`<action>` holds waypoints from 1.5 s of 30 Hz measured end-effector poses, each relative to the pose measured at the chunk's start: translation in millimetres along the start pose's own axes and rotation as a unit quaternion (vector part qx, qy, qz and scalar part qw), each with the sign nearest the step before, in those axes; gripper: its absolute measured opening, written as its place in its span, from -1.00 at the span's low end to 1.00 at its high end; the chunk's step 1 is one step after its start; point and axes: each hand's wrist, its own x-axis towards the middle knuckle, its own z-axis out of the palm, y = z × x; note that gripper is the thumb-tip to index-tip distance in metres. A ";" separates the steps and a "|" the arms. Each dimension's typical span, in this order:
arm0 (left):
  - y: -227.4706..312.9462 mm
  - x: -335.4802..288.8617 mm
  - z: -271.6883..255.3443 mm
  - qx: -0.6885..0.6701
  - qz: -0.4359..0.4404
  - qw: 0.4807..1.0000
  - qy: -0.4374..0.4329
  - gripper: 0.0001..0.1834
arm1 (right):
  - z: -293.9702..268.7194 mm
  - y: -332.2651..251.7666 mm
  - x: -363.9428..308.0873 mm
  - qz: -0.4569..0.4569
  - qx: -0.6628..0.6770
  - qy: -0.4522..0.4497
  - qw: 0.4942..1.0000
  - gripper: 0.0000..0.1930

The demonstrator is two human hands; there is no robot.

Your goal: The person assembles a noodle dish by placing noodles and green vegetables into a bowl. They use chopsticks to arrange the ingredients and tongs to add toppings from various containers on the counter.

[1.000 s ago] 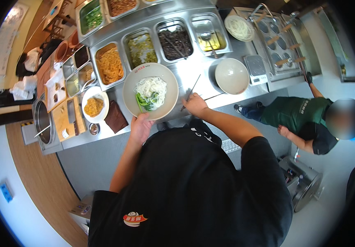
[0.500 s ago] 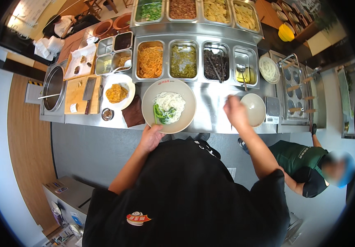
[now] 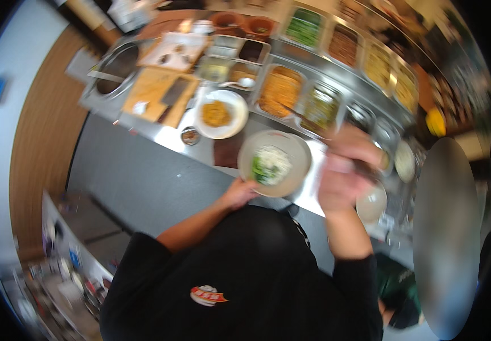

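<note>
My left hand (image 3: pixel 241 193) grips the near left rim of a wide beige bowl (image 3: pixel 299 176) at the counter's front edge. In the bowl lie white noodles (image 3: pixel 274 162) with green leafy vegetables (image 3: pixel 264 174) beside them. My right hand (image 3: pixel 347 170), smeared by motion, is raised to the right of the bowl. From its closed fingers a thin stick-like utensil (image 3: pixel 305 118) slants up left, its tip at the metal tray of orange shredded food (image 3: pixel 281 90); its exact kind is too blurred to tell. Next to that tray is one of green chopped food (image 3: pixel 321 108), partly behind the utensil.
Left of the bowl stand a white plate of orange-yellow food (image 3: pixel 216 114), a small condiment dish (image 3: pixel 189 136) and a cutting board (image 3: pixel 140 99) with a cleaver (image 3: pixel 175 91). A smaller bowl (image 3: pixel 372 204) sits at right. A co-worker's green vest (image 3: pixel 396 284) shows lower right.
The view has turned, so the counter now slants down to the right. My right hand has come from beside the small bowl to the food trays. My left hand still holds the wide bowl.
</note>
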 end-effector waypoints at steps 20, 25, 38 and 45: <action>15.5 31.7 81.3 0.123 -0.090 0.975 -0.163 -0.54 | -134.3 -53.8 -110.3 0.307 -0.265 0.212 0.889 -0.67; 10.2 35.4 125.1 0.129 -0.122 0.961 -0.210 -0.48 | -162.4 -61.6 -150.8 0.276 -0.253 0.189 0.908 -0.87; -1.6 17.1 189.2 0.171 -0.091 0.959 -0.208 -0.43 | -211.5 -73.8 -147.8 0.287 -0.204 0.308 0.884 -0.71; -7.3 0.5 194.4 0.231 -0.098 0.954 -0.164 -0.47 | -215.2 -45.4 -136.1 0.248 -0.215 0.224 0.917 -0.76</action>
